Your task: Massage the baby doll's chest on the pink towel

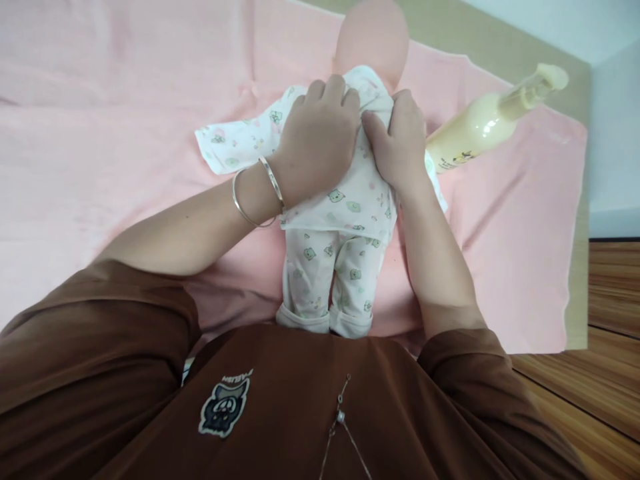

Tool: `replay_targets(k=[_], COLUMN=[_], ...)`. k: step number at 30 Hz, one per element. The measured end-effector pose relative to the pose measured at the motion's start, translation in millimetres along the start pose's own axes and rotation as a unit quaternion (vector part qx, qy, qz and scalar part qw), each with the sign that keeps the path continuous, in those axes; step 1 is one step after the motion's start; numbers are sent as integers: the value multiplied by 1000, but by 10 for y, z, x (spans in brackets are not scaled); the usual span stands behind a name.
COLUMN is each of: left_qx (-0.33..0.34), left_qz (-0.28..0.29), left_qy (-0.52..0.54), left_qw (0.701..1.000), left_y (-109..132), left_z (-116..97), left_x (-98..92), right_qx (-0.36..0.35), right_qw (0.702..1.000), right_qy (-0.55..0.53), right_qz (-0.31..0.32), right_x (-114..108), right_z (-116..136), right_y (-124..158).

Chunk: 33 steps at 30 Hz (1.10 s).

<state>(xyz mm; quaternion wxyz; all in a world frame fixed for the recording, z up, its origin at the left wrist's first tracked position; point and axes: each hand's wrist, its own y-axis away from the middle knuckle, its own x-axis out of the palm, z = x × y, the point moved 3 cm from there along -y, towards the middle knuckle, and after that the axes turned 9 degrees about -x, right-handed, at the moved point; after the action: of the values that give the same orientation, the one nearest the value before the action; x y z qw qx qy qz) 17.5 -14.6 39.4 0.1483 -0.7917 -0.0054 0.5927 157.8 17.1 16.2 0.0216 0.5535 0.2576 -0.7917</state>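
A baby doll (373, 37) lies on a pink blanket, its feet toward me. It wears a white baby shirt (345, 207) and matching trousers (307, 270), both printed with small animals. My left hand (323, 137), with two silver bangles at its wrist, is closed on the upper front of the shirt, its fingers curled over the cloth. Opposite it, my right hand (400, 140) pinches the shirt near the doll's other shoulder between thumb and fingers. One sleeve stretches out to the left; the other is mostly hidden behind my right arm.
A pale yellow pump bottle (475, 123) is on the pink blanket (525, 267) just right of the doll. The table edge (579, 300) shows beyond the blanket at the right, with wooden flooring (615, 293) below.
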Motion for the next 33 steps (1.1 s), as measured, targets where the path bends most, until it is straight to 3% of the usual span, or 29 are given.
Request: replay_targets(k=[6,9,14,19,22,25,33], left_qx=[-3,-45,-36,-57,-3,32,-26], left_qz=[1,14,-2,2,-7,-27,-29], left_qy=[57,88,126,93,36,3,92], left_qw=[998,995,991,994,999,999,995], left_y=[-112,-196,-232,-92,61,115,-220], left_z=[126,221,270,142,-30,-96,214], left_x=[111,228,291,169,21,-42,248], right_qx=[33,15,-31,1,2,-10,-14], right_qw=[998,995,991,997,997,997,987], right_qy=[45,86,115,18,-3,14,77], right_qz=[24,51,66,76,76,80,140], right_x=[-75,-154,-223,-160,-123,-129,-280], right_z=[114,315,611,362,137,84,649], right_y=[7,89,216,108,27,13,237])
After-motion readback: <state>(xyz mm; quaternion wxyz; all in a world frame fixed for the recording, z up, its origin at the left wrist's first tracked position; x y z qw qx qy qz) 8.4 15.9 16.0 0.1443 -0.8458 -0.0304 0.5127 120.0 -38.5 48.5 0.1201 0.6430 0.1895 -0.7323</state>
